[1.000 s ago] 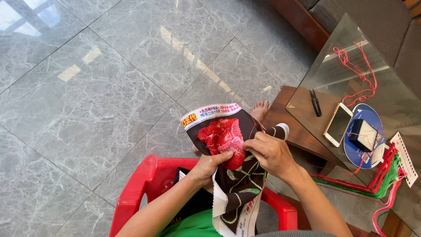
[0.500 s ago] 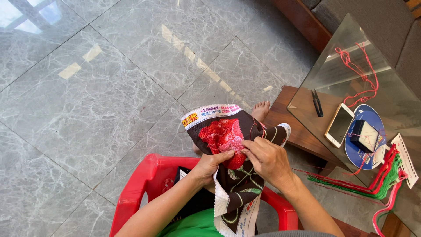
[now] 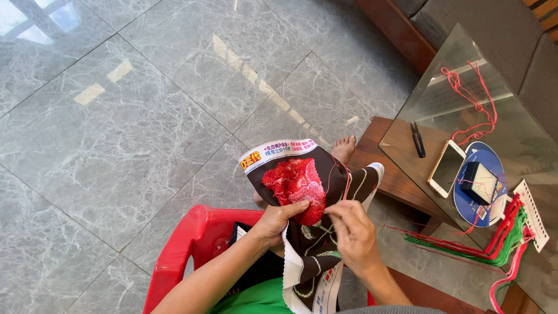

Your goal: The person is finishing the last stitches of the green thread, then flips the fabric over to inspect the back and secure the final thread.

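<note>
Seated, looking down over my lap. My left hand (image 3: 278, 220) grips the embroidery cloth (image 3: 317, 232) at its near left edge, fingers curled shut on the fabric, thumb lying on top against the lower rim of the stitched red flower (image 3: 295, 185). My right hand (image 3: 353, 232) sits just to the right of that flower, fingertips pinched together at the cloth surface; probably on a needle, but it is too small to make out, so I cannot tell what the pinch holds. A thin red thread (image 3: 343, 181) runs up from the pinch across the dark cloth.

Cloth itself: dark brown, white printed border at the far edge, lighter stitched lines lower down, draped from my hands over my knees and hanging toward me. One bare foot (image 3: 344, 148) shows just beyond the cloth's far edge, on the grey tiled floor (image 3: 145, 116).

Red plastic chair (image 3: 186, 250) sits under me, left of the cloth.

Right of the cloth, well apart: glass table (image 3: 436, 99) carrying black scissors (image 3: 418, 139), a white phone (image 3: 446, 168), a blue disc (image 3: 468, 203) with a small black box (image 3: 479, 182) on it, loose red thread (image 3: 474, 104), and a card of red and green thread skeins (image 3: 494, 241).
</note>
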